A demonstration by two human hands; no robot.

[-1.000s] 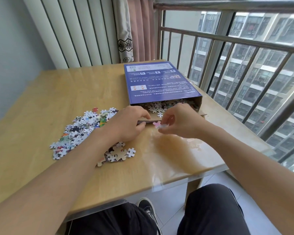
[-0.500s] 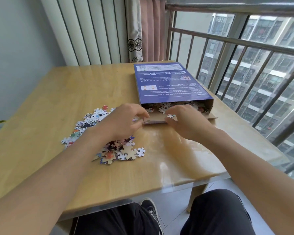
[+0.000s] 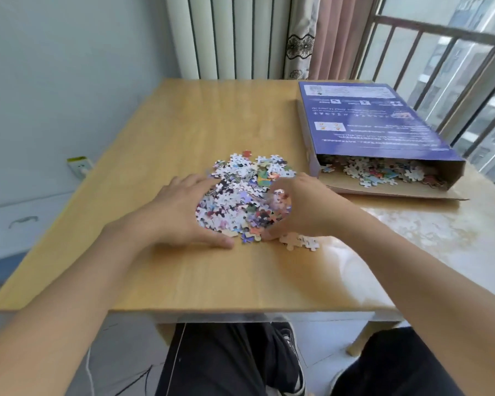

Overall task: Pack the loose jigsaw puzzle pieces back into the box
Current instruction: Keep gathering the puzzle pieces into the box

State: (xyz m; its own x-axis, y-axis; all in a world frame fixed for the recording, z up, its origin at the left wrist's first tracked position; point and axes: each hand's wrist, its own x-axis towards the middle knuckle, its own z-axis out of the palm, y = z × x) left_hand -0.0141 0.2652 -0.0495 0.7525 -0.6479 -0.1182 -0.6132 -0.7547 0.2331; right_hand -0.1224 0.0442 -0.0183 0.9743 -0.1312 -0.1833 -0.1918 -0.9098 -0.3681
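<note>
Half a second ago your hands were at the mouth of the box [image 3: 380, 130], the right one feeding pieces in; now both have come back to the pile [image 3: 246, 195] on the table [image 3: 183, 127], and the view has swung left so the box sits off to the right. That reads as one load delivered and the next being gathered, so the job is partway through: a scatter of pieces already lies inside the open end of the box, while a good heap is left outside. Your left hand [image 3: 175, 215] lies flat against the left flank of the pile, fingers long and together, thumb stretched along the table under the near edge. Your right hand [image 3: 303, 210] cups the right flank, fingers curved inward over the pieces; it is blurred, so I cannot tell whether any are pinched between them. Together the two hands bracket the heap like a scoop. A few strays [image 3: 299, 241] sit just outside your right hand, near your wrist, and would likely be missed by this sweep. The box lies flat with its flap toward you, near the pile but not touching it.
</note>
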